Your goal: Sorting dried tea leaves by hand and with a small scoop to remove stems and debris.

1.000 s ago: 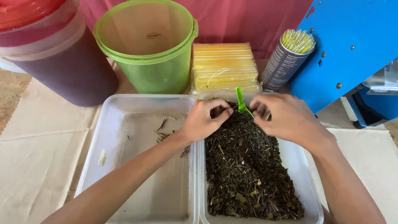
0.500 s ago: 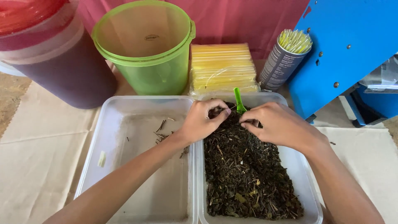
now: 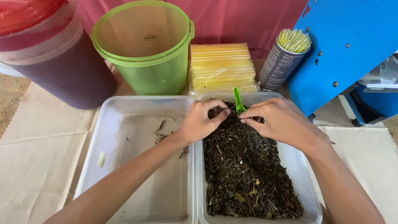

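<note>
Dried leaves lie under left hand and right hand.

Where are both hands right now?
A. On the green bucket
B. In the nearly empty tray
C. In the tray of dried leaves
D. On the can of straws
C: the left hand and right hand both pinch at the dried leaves in the right-side tray, beside the green scoop.

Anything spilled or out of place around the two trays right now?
Nothing spilled. A green scoop stands half buried in the dried leaves between both hands. The left tray holds only a few stray twigs.
</note>
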